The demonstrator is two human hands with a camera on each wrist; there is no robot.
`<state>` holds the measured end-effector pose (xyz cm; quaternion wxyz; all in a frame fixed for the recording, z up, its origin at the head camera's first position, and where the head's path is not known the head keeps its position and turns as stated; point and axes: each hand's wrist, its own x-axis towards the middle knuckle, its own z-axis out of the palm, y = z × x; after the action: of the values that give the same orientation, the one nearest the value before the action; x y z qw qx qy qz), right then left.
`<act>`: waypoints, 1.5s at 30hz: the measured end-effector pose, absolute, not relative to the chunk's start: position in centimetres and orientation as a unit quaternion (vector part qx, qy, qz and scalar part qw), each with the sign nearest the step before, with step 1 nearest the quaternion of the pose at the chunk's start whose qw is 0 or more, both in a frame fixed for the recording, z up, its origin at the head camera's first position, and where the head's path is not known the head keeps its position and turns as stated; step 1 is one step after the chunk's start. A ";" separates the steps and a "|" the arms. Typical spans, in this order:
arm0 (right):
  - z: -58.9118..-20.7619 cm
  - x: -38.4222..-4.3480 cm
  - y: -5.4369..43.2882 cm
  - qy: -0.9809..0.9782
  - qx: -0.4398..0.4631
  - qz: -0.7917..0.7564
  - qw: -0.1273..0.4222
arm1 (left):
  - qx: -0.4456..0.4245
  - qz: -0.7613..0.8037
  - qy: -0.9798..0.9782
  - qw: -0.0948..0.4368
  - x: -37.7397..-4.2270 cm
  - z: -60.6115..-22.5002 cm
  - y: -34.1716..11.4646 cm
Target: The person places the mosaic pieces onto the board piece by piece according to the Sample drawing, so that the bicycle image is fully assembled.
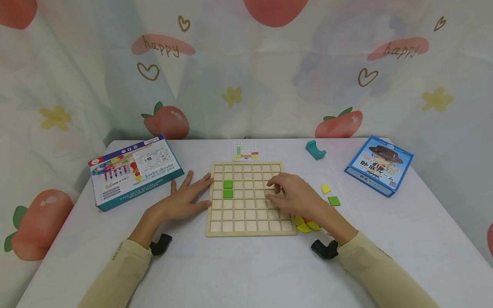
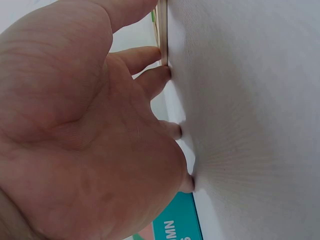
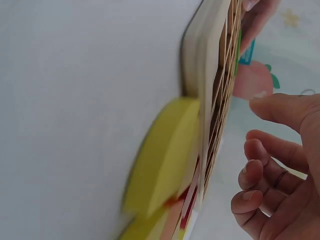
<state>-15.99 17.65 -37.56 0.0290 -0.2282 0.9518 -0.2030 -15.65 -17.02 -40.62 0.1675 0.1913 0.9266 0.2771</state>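
Note:
A wooden grid board (image 1: pixel 250 214) lies flat on the table, with two green square tiles (image 1: pixel 228 193) one above the other in its left part. My left hand (image 1: pixel 181 201) is spread on the tablecloth, thumb and index fingertip at the board's left edge; the left wrist view shows its palm (image 2: pixel 85 115) side-on. Over the board's right side hovers my right hand (image 1: pixel 294 194), fingers loosely bent, thumb and index apart. Nothing shows between those fingers in the right wrist view. Yellow pieces (image 1: pixel 303 227) lie by the board's lower right edge, partly hidden under the right forearm.
Behind the board lies a pattern card (image 1: pixel 246 151). A teal curved piece (image 1: pixel 316 150) and a blue box (image 1: pixel 380 166) are at the back right. A loose green tile (image 1: pixel 334 201) and small yellow piece (image 1: pixel 326 188) lie right of the board. A large box (image 1: pixel 136 173) sits left.

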 end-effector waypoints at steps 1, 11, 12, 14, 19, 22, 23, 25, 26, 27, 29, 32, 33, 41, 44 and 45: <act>-37.5 -15.9 18.0 0.952 -0.227 -0.205 0.026 | 0.192 0.277 0.926 0.167 -15.6 -40.6 -17.0; -37.1 -15.1 21.5 0.956 -0.213 -0.203 0.002 | 0.192 0.276 0.926 0.169 -15.6 -40.6 -17.1; -37.0 -15.0 21.8 0.957 -0.209 -0.201 0.003 | 0.191 0.276 0.927 0.170 -15.6 -40.6 -17.1; -36.8 -14.9 22.5 0.959 -0.199 -0.202 0.006 | 0.191 0.276 0.927 0.171 -15.7 -40.7 -17.1; -36.7 -14.8 24.2 0.965 -0.175 -0.195 0.014 | 0.187 0.272 0.928 0.174 -15.8 -40.7 -17.0; -36.8 -14.8 25.1 0.968 -0.166 -0.190 0.016 | 0.187 0.270 0.928 0.176 -15.8 -40.7 -17.0; -36.8 -14.8 25.4 0.969 -0.163 -0.187 0.018 | 0.187 0.269 0.928 0.176 -15.8 -40.6 -17.0; -36.8 -14.7 25.9 0.970 -0.156 -0.187 0.019 | 0.191 0.271 0.927 0.175 -15.7 -40.6 -17.0; -36.8 -14.7 26.1 0.970 -0.152 -0.188 0.020 | 0.192 0.271 0.927 0.175 -15.7 -40.5 -17.0; -36.9 -14.7 26.4 0.971 -0.149 -0.189 0.021 | 0.191 0.271 0.927 0.175 -15.7 -40.5 -17.1; -36.9 -14.6 26.8 0.971 -0.145 -0.188 0.019 | 0.191 0.271 0.927 0.174 -15.7 -40.5 -17.1; -36.8 -14.7 27.3 0.972 -0.143 -0.187 0.014 | 0.192 0.271 0.928 0.172 -15.7 -40.6 -17.2; -36.8 -14.7 27.5 0.972 -0.142 -0.187 0.013 | 0.191 0.271 0.928 0.172 -15.8 -40.7 -17.2; -36.9 -14.9 29.0 0.974 -0.126 -0.187 0.016 | 0.190 0.274 0.926 0.177 -16.0 -40.8 -17.2; -37.1 -15.0 29.4 0.975 -0.121 -0.187 0.020 | 0.188 0.272 0.927 0.178 -16.0 -40.9 -17.2; -37.2 -15.1 29.6 0.975 -0.120 -0.186 0.022 | 0.186 0.271 0.927 0.178 -16.0 -40.9 -17.2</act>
<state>-15.08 29.57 -37.16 0.0218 -0.1199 0.9750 -0.1860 -16.01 -17.23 -40.91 0.1784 0.1865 0.9273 0.2712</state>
